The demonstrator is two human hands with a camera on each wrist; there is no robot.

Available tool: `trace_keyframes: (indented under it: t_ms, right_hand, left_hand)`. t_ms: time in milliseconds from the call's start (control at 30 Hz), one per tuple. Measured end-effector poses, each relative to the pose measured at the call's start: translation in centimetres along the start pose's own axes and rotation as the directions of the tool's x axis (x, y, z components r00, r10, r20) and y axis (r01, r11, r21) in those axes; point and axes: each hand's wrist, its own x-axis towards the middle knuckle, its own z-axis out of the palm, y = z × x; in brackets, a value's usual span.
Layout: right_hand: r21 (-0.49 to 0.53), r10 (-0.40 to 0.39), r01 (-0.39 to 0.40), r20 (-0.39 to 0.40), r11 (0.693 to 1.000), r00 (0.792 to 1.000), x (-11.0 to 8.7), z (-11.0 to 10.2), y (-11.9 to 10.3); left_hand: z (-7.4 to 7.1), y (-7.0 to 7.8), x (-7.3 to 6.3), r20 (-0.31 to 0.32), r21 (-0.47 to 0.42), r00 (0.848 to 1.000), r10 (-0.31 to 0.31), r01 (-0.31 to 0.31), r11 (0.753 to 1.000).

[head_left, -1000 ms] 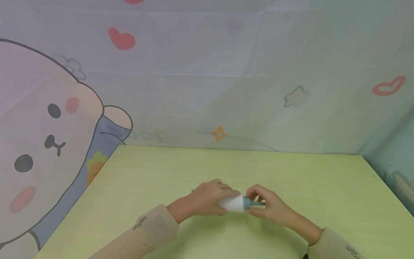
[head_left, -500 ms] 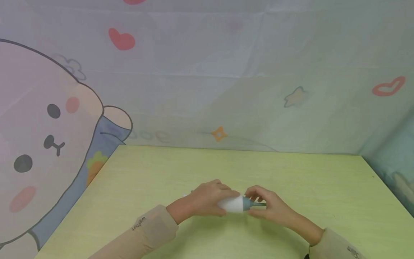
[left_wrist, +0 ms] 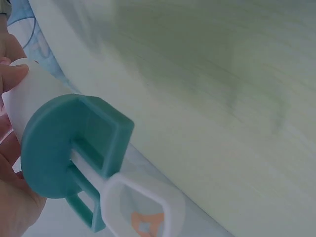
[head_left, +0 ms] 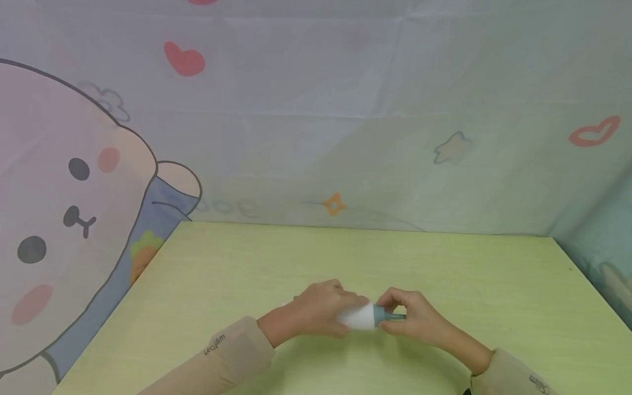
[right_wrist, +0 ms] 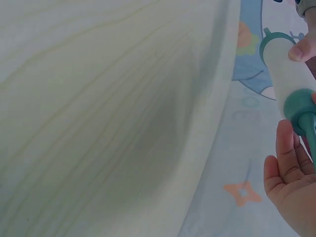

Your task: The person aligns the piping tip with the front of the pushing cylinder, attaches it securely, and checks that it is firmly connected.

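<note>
A toy syringe with a white barrel [head_left: 359, 317] lies sideways between the two hands, above the table. My left hand [head_left: 321, 310] grips the barrel from above, its fingers curled round it. At the right end, the thumb and fingers of my right hand [head_left: 422, 319] pinch the teal nozzle collar [head_left: 378, 316], and the thin tip points into the palm. In the left wrist view the teal flange [left_wrist: 47, 153] and the white plunger's ring handle [left_wrist: 175, 210] stick out behind the left hand. The right wrist view shows the collar [right_wrist: 297, 104] at the right fingertips.
A pale yellow-green table [head_left: 444, 263] lies under both hands. Behind it hangs a cloth [head_left: 306, 109] printed with hearts, stars and a large cartoon bear [head_left: 74, 219] at the left.
My left hand and the syringe have shifted slightly right and toward the near edge. The right fingers have lowered a little and sit closer round the teal collar.
</note>
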Motion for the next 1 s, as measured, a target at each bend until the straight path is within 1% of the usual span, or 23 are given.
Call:
trace_keyframes:
  t_ms: [67, 167, 233, 333, 400, 467, 533, 667, 767, 900, 1000]
  right_hand:
    - [0.02, 0.018, -0.018, 0.008, 1.0, 1.0, 0.0, 0.0, 0.0]
    - [0.049, 0.022, -0.023, 0.019, 0.999, 1.0, 0.0, 0.1, 0.0]
    - [0.051, 0.039, -0.04, 0.024, 0.998, 0.999, 0.1, 0.0, 0.1]
    - [0.024, 0.071, -0.072, 0.025, 0.997, 0.997, 0.4, -0.3, 0.6]
    - [-0.011, 0.102, -0.102, 0.024, 0.995, 0.995, 0.7, -0.5, 1.0]
    - [-0.042, 0.114, -0.113, 0.018, 0.993, 0.993, 1.1, -0.8, 1.4]
    - [-0.07, 0.116, -0.115, 0.01, 0.991, 0.993, 1.5, -1.0, 1.8]
    - [-0.122, 0.109, -0.108, 0.002, 0.987, 0.994, 2.1, -1.5, 2.9]
    - [-0.164, 0.118, -0.116, -0.002, 0.98, 0.993, 2.6, -1.8, 3.8]
    - [-0.205, 0.149, -0.148, -0.011, 0.968, 0.989, 3.1, -2.0, 4.9]
    - [-0.208, 0.186, -0.185, -0.015, 0.96, 0.982, 3.4, -2.2, 5.5]
  left_hand:
    - [0.1, 0.1, 0.0, 0.0, -0.001, 1.0, 0.005, -0.005, 1.0]
    - [0.2, 0.1, 0.0, 0.001, -0.007, 1.0, 0.013, -0.013, 1.0]
    - [0.2, 0.0, 0.1, 0.009, 0.01, 1.0, 0.01, -0.01, 1.0]
    - [0.1, -0.3, 0.6, 0.021, 0.037, 1.0, -0.006, 0.005, 0.999]
    - [0.1, -0.6, 1.2, 0.036, 0.053, 0.999, -0.025, 0.023, 0.998]
    - [0.2, -1.2, 1.9, 0.041, 0.05, 0.999, -0.036, 0.034, 0.998]
    - [0.4, -1.7, 2.7, 0.051, 0.039, 0.998, -0.046, 0.044, 0.998]
    - [1.0, -2.7, 4.2, 0.064, 0.021, 0.997, -0.045, 0.044, 0.999]
    - [1.5, -3.2, 5.2, 0.089, 0.009, 0.994, -0.061, 0.061, 0.998]
    - [2.3, -3.7, 6.4, 0.13, -0.015, 0.986, -0.104, 0.107, 0.994]
    - [2.9, -4.1, 7.1, 0.144, -0.039, 0.982, -0.125, 0.132, 0.991]
